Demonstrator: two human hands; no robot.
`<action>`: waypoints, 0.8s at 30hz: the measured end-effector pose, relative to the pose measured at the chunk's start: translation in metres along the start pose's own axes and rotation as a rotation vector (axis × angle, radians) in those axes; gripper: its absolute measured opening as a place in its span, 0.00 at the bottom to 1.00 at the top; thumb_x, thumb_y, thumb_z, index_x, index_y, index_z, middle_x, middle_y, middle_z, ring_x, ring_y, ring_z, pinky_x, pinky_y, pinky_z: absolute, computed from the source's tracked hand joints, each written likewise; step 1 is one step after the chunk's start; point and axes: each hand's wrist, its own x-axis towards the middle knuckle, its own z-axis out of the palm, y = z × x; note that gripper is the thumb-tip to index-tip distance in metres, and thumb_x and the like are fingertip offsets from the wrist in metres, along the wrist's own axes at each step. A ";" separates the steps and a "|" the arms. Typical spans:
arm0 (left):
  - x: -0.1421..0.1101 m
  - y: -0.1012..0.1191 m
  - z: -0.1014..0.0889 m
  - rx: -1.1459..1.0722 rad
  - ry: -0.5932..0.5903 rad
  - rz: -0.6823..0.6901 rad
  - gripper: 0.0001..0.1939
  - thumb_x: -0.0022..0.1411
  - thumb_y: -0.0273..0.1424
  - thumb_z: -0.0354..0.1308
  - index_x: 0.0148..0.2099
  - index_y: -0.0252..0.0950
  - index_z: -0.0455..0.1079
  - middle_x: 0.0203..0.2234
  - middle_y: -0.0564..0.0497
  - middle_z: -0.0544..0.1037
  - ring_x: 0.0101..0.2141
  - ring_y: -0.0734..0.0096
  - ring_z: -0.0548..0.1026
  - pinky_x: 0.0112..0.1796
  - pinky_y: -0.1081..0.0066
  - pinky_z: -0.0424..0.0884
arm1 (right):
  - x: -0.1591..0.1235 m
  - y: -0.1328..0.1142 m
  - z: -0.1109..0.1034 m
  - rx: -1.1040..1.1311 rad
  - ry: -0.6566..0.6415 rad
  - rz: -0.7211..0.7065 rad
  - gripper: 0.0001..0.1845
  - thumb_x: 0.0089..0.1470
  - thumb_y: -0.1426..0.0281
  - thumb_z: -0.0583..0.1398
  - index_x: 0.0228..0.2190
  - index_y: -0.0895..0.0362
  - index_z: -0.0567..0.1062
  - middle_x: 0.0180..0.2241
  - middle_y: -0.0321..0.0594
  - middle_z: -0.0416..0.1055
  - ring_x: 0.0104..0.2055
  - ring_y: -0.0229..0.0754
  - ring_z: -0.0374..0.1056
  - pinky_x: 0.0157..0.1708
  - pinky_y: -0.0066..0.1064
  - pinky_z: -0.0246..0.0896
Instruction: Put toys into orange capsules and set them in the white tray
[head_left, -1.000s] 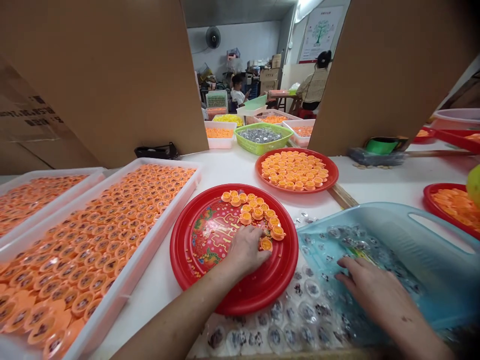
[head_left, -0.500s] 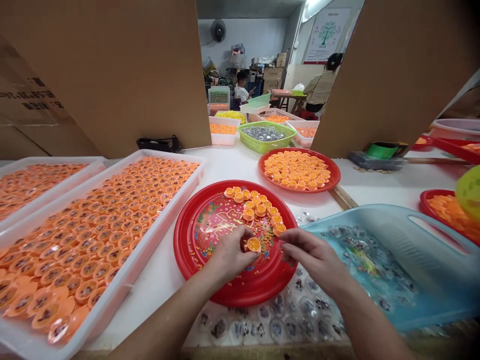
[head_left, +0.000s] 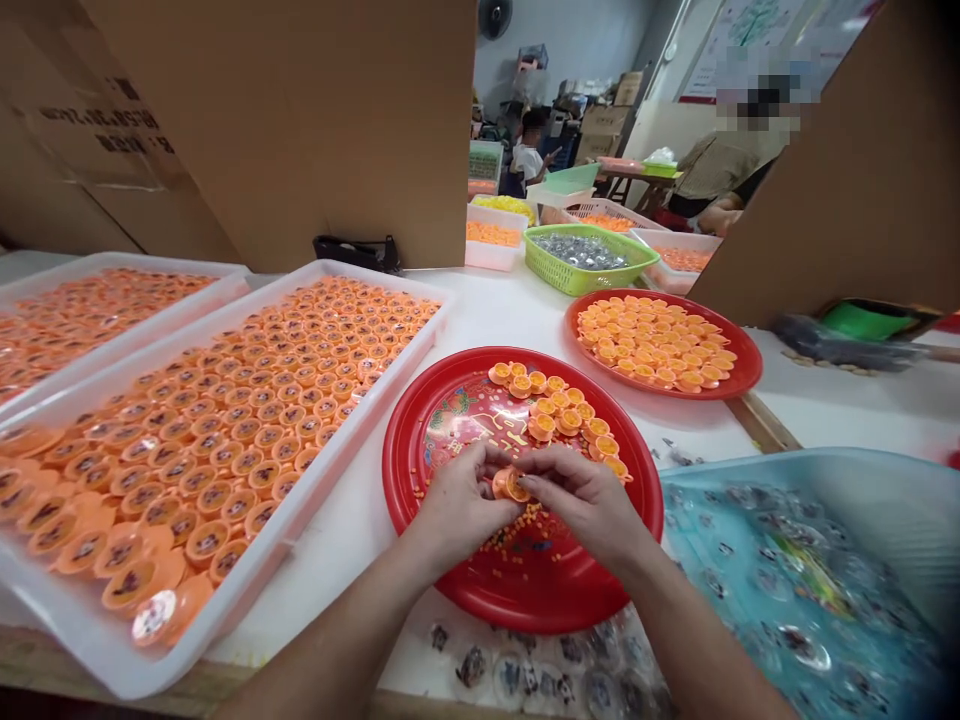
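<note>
Over the red plate (head_left: 409, 455), my left hand (head_left: 461, 500) pinches a small orange cup (head_left: 507, 486) between thumb and fingers. The fingertips of my right hand (head_left: 585, 495) close on the same cup from the other side. Fingers partly cover the cup's top, and whether a thin clear piece is between them I cannot tell. Several orange cups (head_left: 570, 408) with yellow-orange contents sit on the plate's far and right side. Tiny orange beads (head_left: 517, 540) lie scattered on the plate below my hands.
At left, white trays (head_left: 442, 310) hold rows of orange cups with printed tops. A second red plate (head_left: 750, 365) of cups stands behind. Clear printed discs (head_left: 525, 675) lie at the front edge; more fill a blue basin (head_left: 862, 470). Cardboard walls (head_left: 300, 130) and a green basket (head_left: 540, 265) stand farther back.
My right hand has moved left from the plate's right edge to the cup in my left hand. The view has turned, shifting the table's things to the right.
</note>
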 end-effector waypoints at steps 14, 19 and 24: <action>-0.003 -0.002 0.007 0.048 -0.127 -0.106 0.13 0.45 0.23 0.59 0.37 0.32 0.70 0.25 0.55 0.73 0.25 0.76 0.70 0.25 0.77 0.65 | -0.015 -0.011 -0.021 -0.426 -0.296 -0.228 0.19 0.59 0.76 0.53 0.50 0.48 0.69 0.38 0.40 0.67 0.39 0.40 0.66 0.38 0.33 0.65; -0.005 -0.008 0.010 0.148 -0.125 -0.097 0.14 0.46 0.25 0.59 0.39 0.33 0.70 0.28 0.53 0.75 0.27 0.74 0.70 0.26 0.77 0.64 | -0.018 -0.007 -0.026 -0.508 -0.290 -0.223 0.18 0.56 0.76 0.55 0.48 0.52 0.71 0.31 0.38 0.69 0.33 0.39 0.67 0.32 0.31 0.64; -0.007 -0.003 0.008 0.072 -0.201 -0.080 0.18 0.50 0.23 0.54 0.46 0.35 0.69 0.31 0.52 0.76 0.26 0.75 0.71 0.27 0.77 0.66 | -0.017 -0.003 -0.025 -0.489 -0.203 -0.177 0.15 0.53 0.75 0.58 0.43 0.54 0.74 0.31 0.37 0.72 0.32 0.38 0.68 0.32 0.30 0.63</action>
